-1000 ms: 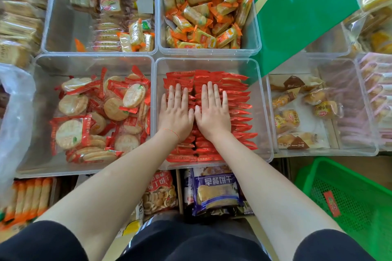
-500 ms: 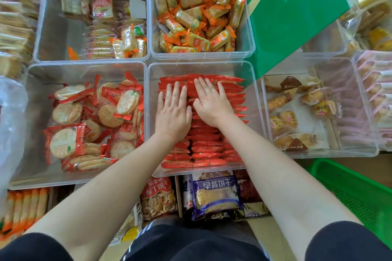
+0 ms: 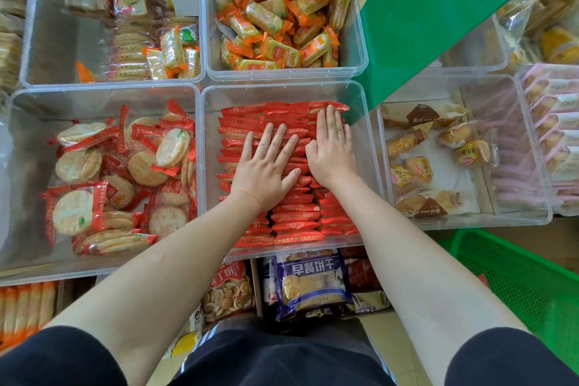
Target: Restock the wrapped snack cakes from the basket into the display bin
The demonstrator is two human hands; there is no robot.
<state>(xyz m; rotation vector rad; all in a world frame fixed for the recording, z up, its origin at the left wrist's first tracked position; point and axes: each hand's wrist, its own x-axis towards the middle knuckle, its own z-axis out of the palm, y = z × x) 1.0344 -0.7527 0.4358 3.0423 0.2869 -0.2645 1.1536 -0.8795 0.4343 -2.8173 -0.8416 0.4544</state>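
Observation:
A clear plastic display bin [image 3: 366,135] in the middle holds tight rows of red-wrapped snack cakes [image 3: 294,216]. My left hand [image 3: 266,168] lies flat on the packs, fingers straight and slightly spread. Beside it, my right hand [image 3: 332,147] also presses flat on the packs, its fingertips reaching the far row. Neither hand holds a pack. The green mesh basket [image 3: 517,279] sits low at the right, only its corner in view.
Left of the bin stands a bin of round rice crackers [image 3: 103,178]. Behind it is a bin of orange-wrapped snacks [image 3: 279,12]. A green carton [image 3: 432,9] leans over the right rear. A bin with a few small cakes [image 3: 432,160] is at the right. Bagged biscuits [image 3: 310,282] lie below.
Both hands have slid away from me across the red packs, still flat. My right hand moved further, to the far right rows. The view shifted a little left.

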